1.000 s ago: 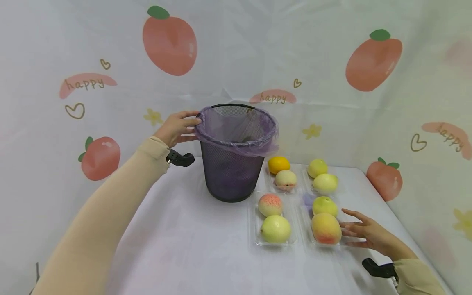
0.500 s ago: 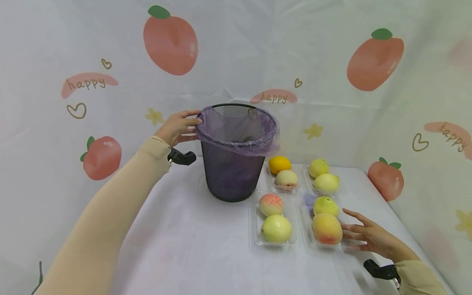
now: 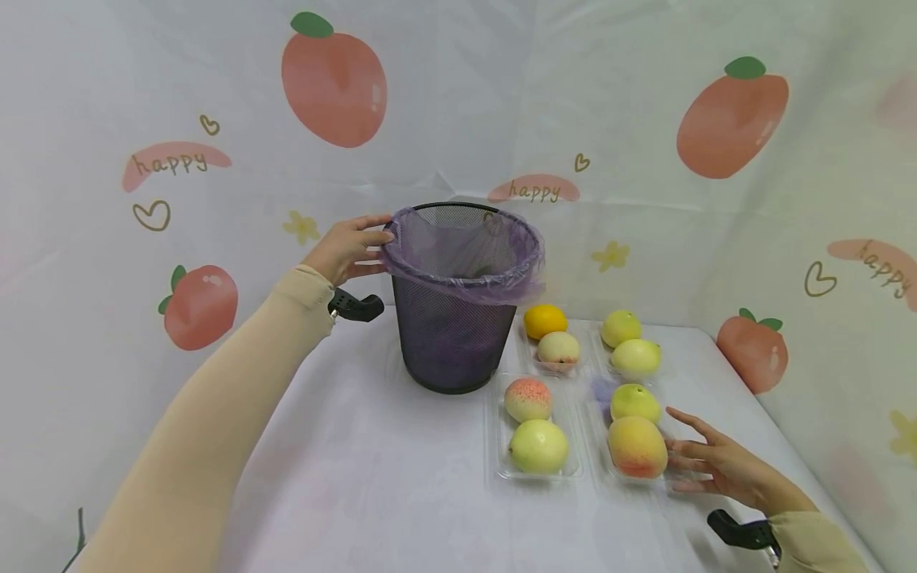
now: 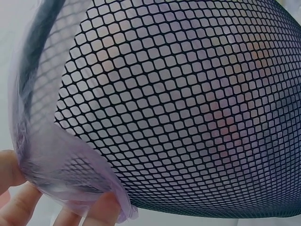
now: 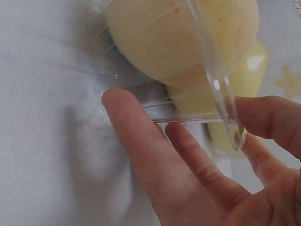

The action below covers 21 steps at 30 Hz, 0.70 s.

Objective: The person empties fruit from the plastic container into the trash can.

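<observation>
Fruit tray (image 5: 214, 75), the see-through one by the person's right hand (image 3: 727, 465), sits to the right of the black mesh bin (image 3: 453, 334) and nearer to the person than the bin is. It holds a peach (image 3: 637, 450) and a green fruit (image 3: 635, 403). The right fingers are spread and loose; they touch the tray's side and do not wrap round it. The left hand (image 3: 346, 251) grips the rim on the bin's left, purple bag (image 3: 473, 292) and all.

Some things could go wrong. The tray looks thin, so a pull on just one side could bend it, and the round fruit could roll out. With only a light touch, the tray might slip. If the left hand tugged too hard, the bin could tip or the bag could slide off.

The head view shows all four trays to the bin's right, but not clearly what the right fingertips do. The right wrist view shows it: one finger lies low by the white table (image 5: 42, 141), and others meet the clear edge. The left wrist view shows the bag's loose fold by the bin's rim, and blurry orange and red spots through the mesh; only the head view looks down inside the bin
</observation>
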Tool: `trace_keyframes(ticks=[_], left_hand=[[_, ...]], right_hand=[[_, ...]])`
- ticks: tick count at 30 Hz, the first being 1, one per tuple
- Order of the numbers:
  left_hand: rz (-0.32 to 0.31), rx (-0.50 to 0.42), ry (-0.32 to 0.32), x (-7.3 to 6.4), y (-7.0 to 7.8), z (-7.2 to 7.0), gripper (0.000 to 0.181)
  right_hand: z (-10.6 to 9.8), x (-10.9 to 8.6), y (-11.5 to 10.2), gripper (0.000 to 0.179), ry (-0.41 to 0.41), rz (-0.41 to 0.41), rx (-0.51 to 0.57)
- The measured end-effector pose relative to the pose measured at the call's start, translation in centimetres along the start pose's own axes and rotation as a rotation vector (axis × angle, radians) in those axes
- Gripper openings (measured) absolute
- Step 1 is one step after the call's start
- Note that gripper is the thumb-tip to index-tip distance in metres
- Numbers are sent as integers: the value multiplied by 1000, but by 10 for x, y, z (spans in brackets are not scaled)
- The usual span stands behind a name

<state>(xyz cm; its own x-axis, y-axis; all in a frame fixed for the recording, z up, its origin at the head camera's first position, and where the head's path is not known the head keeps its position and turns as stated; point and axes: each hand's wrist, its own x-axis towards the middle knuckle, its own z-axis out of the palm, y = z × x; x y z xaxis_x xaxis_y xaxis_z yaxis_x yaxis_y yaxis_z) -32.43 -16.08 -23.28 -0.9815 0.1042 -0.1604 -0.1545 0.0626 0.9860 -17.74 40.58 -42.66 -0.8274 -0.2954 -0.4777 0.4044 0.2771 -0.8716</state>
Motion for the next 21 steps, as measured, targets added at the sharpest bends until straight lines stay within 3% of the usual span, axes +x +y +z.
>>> trace_keyframes(ticks=[14, 21], left_hand=[[11, 17, -14, -2, -1, 0, 54], [15, 11, -11, -1, -1, 0, 54]], right_hand=[[6, 3, 0, 69, 38, 32, 39], [6, 2, -2, 60, -33, -40, 34]])
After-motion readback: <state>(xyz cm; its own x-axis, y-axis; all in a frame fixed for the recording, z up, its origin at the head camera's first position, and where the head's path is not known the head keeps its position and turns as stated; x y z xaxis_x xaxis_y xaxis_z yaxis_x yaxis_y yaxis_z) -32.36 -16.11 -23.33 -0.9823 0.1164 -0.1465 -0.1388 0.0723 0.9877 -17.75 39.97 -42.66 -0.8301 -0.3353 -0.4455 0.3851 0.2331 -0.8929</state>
